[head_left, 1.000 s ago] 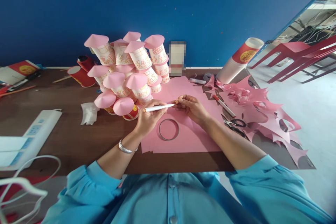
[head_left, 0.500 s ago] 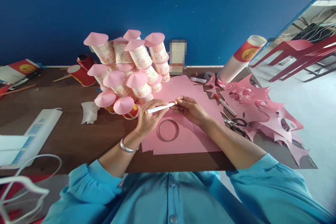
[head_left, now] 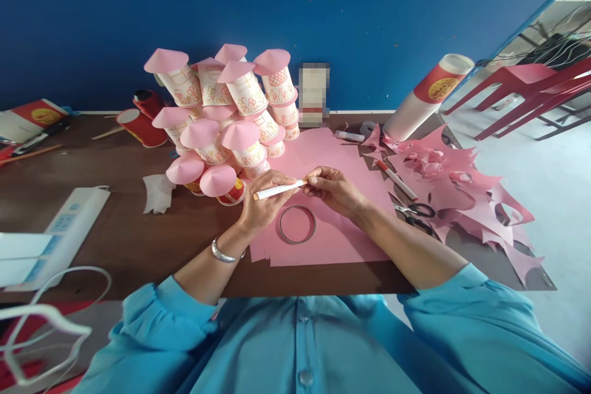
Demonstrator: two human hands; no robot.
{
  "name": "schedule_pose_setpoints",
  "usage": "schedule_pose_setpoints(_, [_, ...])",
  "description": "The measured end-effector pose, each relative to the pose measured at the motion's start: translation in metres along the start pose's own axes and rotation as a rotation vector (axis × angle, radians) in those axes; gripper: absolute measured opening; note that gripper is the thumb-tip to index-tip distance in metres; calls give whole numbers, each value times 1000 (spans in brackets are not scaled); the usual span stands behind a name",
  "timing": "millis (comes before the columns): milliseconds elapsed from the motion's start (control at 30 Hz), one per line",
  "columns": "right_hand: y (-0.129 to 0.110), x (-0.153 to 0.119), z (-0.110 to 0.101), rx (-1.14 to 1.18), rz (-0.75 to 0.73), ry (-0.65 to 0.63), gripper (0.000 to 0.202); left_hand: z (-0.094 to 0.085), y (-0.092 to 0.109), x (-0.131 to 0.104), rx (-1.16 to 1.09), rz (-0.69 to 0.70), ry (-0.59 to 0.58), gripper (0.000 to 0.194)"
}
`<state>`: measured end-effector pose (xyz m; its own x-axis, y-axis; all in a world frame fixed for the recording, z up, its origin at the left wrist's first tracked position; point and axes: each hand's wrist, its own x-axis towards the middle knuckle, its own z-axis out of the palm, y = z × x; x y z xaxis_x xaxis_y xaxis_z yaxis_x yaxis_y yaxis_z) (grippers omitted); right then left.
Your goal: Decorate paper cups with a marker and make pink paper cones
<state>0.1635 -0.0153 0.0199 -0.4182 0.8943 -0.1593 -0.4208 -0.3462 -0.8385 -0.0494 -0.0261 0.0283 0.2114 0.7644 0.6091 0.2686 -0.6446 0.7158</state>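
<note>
A blue wall point(head_left: 369, 6) rises behind a dark brown bench point(head_left: 115, 215). Pink paper sheets point(head_left: 341, 228) lie stacked at the middle of the bench, reaching toward its near edge. To their left and far side stands a cluster of paper-cup towers point(head_left: 222, 113) with pink cone roofs, many of the cups drawn over with line patterns. On the right spreads a heap of pink scraps point(head_left: 471, 191), and beyond it a leaning stack of cups point(head_left: 422, 101). A white power strip point(head_left: 69, 228) lies at the left.

Above the pink sheets, the left hand point(head_left: 262, 209) and right hand point(head_left: 339, 189) meet. A grey ring point(head_left: 298, 243) lies flat on the paper, just on the near side of them. Scissors point(head_left: 409, 212) with black handles rest beside the scraps, near a red-capped marker point(head_left: 398, 181). The white marker point(head_left: 279, 190) is up over the paper, slanting, with the left hand's fingers clamped around its barrel. The right hand's fingers are pinched together on a small orange cap point(head_left: 305, 183) at its right end, partly hidden by them.
</note>
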Motion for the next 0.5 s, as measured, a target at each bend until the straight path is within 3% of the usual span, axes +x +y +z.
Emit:
schedule_pose_setpoints(67, [-1, 0, 1, -57, -11, -24, 40, 2, -2, -1, -28, -41, -28, 18])
schedule_pose_setpoints(167, [-7, 4, -5, -250, -121, -14, 41, 7, -8, -4, -51, -172, -104, 37])
schedule_pose_setpoints(233, [-14, 9, -18, -473, -240, 110, 36, 7, -12, -6, -10, -243, -175, 47])
schedule_pose_setpoints(333, [-28, 16, -50, -980, -346, 443, 17, 2, -12, -8, 108, -237, -317, 41])
schedule_pose_setpoints(433, [-38, 19, -78, -1131, -348, 567, 8, -7, 0, -6, 216, -159, -519, 45])
schedule_pose_setpoints(500, [-40, 18, -86, -1191, -351, 596, 14, -12, 11, -3, 279, -116, -680, 65])
